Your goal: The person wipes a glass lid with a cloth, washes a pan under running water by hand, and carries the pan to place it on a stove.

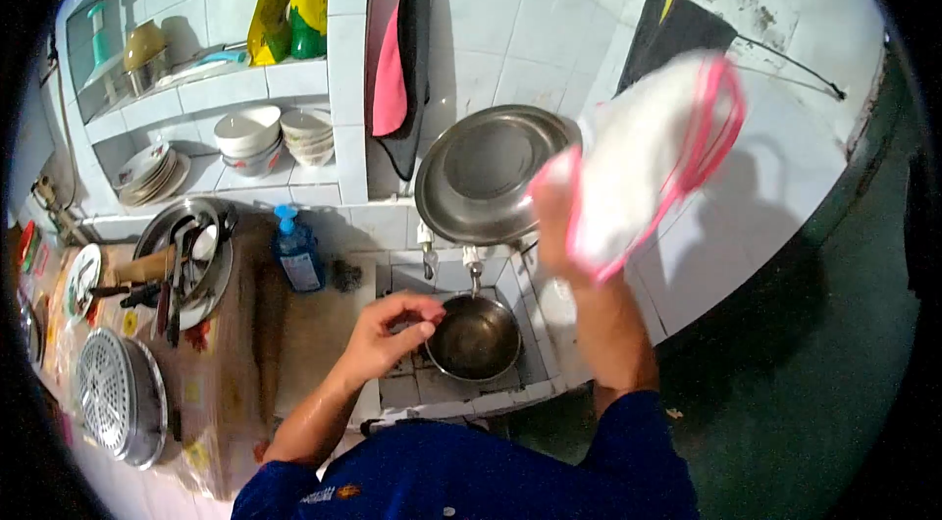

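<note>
My right hand [561, 237] is raised over the right side of the sink and closed on a white cloth [643, 152] with pink edging. The cloth is blurred, and it hides part of the fingers. My left hand [385, 332] is at the left rim of a metal pan [474, 338], fingers curved and a gap showing between thumb and fingers. Whether its fingertips touch the rim cannot be told. Below the tap [475, 275], the pan sits in the tiled sink [535, 358].
A large round steel lid or basin [496, 167] leans above the taps. A blue soap bottle [297, 250] stands left of the sink. Farther left are a steel bowl of utensils [186, 226] and a perforated steamer tray [110, 392]. Stacked bowls [247, 132] fill a shelf.
</note>
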The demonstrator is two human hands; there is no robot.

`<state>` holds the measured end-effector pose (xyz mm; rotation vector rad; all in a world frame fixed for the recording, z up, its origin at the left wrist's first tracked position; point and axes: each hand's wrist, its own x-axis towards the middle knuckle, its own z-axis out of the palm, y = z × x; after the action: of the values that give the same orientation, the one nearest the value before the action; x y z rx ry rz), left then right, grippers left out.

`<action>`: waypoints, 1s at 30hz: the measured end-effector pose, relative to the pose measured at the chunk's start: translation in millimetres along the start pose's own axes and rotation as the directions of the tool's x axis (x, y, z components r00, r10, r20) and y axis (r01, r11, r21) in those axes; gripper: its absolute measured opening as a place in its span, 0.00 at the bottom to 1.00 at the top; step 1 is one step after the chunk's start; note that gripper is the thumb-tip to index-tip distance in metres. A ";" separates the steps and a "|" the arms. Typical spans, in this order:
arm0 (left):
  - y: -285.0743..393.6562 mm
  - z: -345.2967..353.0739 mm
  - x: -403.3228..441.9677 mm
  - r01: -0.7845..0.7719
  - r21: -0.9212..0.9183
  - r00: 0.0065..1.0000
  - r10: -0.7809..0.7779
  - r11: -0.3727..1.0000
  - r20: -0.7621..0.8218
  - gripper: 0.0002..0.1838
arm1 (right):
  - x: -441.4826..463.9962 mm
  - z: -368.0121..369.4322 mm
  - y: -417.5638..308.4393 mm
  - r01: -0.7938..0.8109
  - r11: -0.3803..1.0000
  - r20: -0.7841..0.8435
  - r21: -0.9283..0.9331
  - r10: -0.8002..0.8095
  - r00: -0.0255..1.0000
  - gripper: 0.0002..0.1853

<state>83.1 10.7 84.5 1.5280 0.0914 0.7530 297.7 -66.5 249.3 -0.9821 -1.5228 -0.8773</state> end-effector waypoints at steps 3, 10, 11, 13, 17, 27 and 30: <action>-8.5 -23.9 -9.8 0.042 -0.040 0.999 -0.043 0.998 -0.031 0.11 | 116.6 11.9 24.4 -0.049 0.983 0.027 -0.179 0.054 0.998 0.37; -11.6 -71.6 -31.3 0.104 -0.072 0.984 -0.113 0.992 -0.137 0.10 | 207.2 73.1 113.0 -0.424 0.338 -0.193 -0.840 0.544 0.817 0.44; -14.2 -75.1 -35.1 0.121 -0.112 0.978 -0.137 0.986 -0.154 0.09 | 204.8 72.9 111.2 -0.266 0.288 -0.033 -0.920 0.618 0.786 0.44; -22.7 -84.6 -36.1 0.136 -0.095 0.975 -0.150 0.986 -0.165 0.09 | 215.2 55.0 170.5 -0.091 0.365 0.138 -0.926 0.554 0.821 0.43; -49.0 -97.7 -31.9 0.166 -0.043 0.964 -0.171 0.985 -0.202 0.08 | 206.0 55.7 136.5 0.047 0.355 0.251 -0.934 0.555 0.793 0.31; -207.0 -89.5 -55.7 0.489 0.126 0.865 -0.461 0.863 -0.197 0.12 | 30.5 38.4 43.2 0.500 0.608 0.516 -0.617 -0.168 0.840 0.16; -231.3 -81.8 -53.6 0.558 0.294 0.830 -0.516 0.776 -0.213 0.15 | -111.8 58.0 8.5 -0.057 0.997 0.453 -0.058 0.077 0.888 0.11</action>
<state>89.0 85.1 -155.2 1.6686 0.7633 0.3690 293.3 -25.2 130.1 -1.3322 -1.8543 -0.6568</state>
